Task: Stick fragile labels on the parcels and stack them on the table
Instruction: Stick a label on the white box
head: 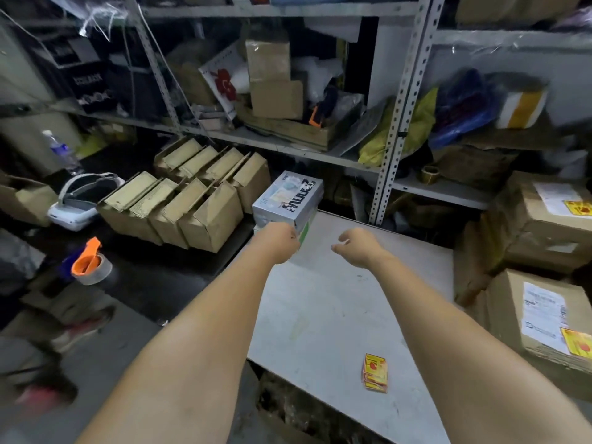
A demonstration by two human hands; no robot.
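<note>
Both arms extended; left hand [282,239] met the printed box [290,197], grip not discernible; right hand [355,246] hung relaxed above the surface [336,309].

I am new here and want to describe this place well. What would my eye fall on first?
First, the two bare arms stretched over the white table: the left hand meets the near corner of a printed box at its far left corner, and the right hand hovers open beside it. Next, the small stack of yellow and red labels near the table's front edge, and the labelled brown parcels at the right.
</note>
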